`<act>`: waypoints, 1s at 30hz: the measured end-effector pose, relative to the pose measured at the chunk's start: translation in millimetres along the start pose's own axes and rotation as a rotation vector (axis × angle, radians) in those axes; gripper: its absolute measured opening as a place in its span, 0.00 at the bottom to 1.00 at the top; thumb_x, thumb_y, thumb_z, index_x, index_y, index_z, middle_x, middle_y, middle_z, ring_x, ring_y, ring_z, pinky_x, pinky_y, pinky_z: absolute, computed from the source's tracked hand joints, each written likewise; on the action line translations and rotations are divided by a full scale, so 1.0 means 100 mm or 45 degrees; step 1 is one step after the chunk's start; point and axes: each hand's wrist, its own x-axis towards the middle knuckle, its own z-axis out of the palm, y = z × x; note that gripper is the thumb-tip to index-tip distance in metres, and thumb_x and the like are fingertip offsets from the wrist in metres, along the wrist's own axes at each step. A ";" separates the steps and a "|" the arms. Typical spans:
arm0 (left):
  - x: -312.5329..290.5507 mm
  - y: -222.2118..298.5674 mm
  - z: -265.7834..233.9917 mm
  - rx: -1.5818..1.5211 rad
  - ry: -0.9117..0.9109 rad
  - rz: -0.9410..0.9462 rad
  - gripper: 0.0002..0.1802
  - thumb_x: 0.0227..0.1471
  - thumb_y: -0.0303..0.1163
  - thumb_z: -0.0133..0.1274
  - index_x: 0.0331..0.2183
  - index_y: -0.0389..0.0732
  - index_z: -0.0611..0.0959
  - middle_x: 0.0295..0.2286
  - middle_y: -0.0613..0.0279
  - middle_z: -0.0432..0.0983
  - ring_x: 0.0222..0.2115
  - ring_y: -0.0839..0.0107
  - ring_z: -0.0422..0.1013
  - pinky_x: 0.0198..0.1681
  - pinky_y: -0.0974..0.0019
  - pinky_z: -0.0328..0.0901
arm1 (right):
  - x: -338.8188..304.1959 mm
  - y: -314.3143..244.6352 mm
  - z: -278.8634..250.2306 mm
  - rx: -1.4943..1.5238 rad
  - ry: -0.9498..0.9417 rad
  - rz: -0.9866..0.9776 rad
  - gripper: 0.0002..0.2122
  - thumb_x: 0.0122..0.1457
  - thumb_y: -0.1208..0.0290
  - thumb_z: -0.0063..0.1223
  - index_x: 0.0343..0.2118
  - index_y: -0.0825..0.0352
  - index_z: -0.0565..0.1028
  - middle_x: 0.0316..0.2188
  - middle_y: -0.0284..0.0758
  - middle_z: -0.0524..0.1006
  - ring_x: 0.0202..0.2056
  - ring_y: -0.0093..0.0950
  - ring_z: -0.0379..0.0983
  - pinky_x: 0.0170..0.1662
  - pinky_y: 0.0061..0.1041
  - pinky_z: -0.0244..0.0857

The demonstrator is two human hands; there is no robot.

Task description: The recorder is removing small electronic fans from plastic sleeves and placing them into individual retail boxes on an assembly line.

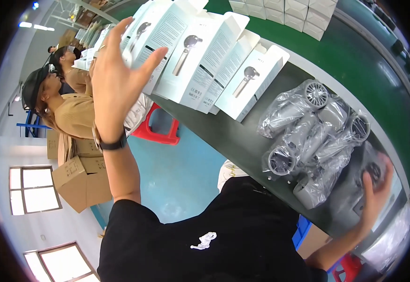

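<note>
My left hand is raised at the near end of a row of white cartons, fingers spread and thumb apart. It overlaps the leftmost carton; whether it touches it I cannot tell. The cartons stand upright with open top flaps, each printed with a handheld device. A smaller carton ends the row. At the far right my right hand is closed around a dark round part in clear plastic. Beside it lie several grey cylindrical devices with round slotted ends, each in a clear bag.
The dark grey worktable has a pale raised edge. More clear plastic bags lie at its right end. A red stool and brown cardboard boxes stand at left. Two people work farther along. White boxes are stacked beyond.
</note>
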 end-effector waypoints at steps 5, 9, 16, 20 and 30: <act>0.18 -0.16 0.33 0.092 -0.316 -0.026 0.43 0.37 0.52 0.66 0.52 0.41 0.73 0.39 0.43 0.77 0.42 0.48 0.73 0.43 0.54 0.67 | -0.41 -0.37 -0.52 -0.593 -0.063 -0.073 0.38 0.44 0.73 0.64 0.61 0.70 0.60 0.60 0.43 0.63 0.60 0.38 0.59 0.63 0.35 0.49; 0.06 -0.16 -0.19 -0.125 -0.104 0.116 0.37 0.41 0.24 0.66 0.54 0.37 0.71 0.46 0.53 0.74 0.44 0.66 0.71 0.49 0.65 0.65 | -0.58 -0.51 -0.58 -0.888 -0.109 0.062 0.39 0.41 0.83 0.61 0.61 0.62 0.62 0.58 0.41 0.67 0.59 0.44 0.62 0.59 0.33 0.58; -0.25 0.37 -0.26 -0.532 0.015 0.392 0.49 0.37 0.39 0.68 0.57 0.29 0.64 0.50 0.47 0.70 0.52 0.57 0.66 0.54 0.52 0.64 | -1.05 -0.44 -0.52 -0.641 0.107 -0.009 0.25 0.39 0.88 0.48 0.45 0.61 0.69 0.60 0.45 0.60 0.54 0.42 0.66 0.54 0.33 0.62; -0.57 0.95 -0.08 -0.820 -0.419 0.580 0.49 0.34 0.40 0.68 0.56 0.29 0.66 0.51 0.49 0.68 0.51 0.57 0.65 0.51 0.55 0.63 | -1.39 -0.24 -0.31 -0.139 0.376 0.152 0.18 0.42 0.78 0.55 0.38 0.67 0.67 0.60 0.49 0.58 0.53 0.30 0.62 0.54 0.26 0.54; -0.55 1.69 0.61 -1.160 -0.781 0.926 0.41 0.29 0.20 0.62 0.51 0.36 0.70 0.48 0.50 0.71 0.49 0.56 0.68 0.55 0.57 0.58 | -1.60 0.32 0.27 -0.108 1.048 0.323 0.25 0.58 0.66 0.53 0.56 0.68 0.59 0.60 0.42 0.60 0.59 0.34 0.56 0.63 0.32 0.46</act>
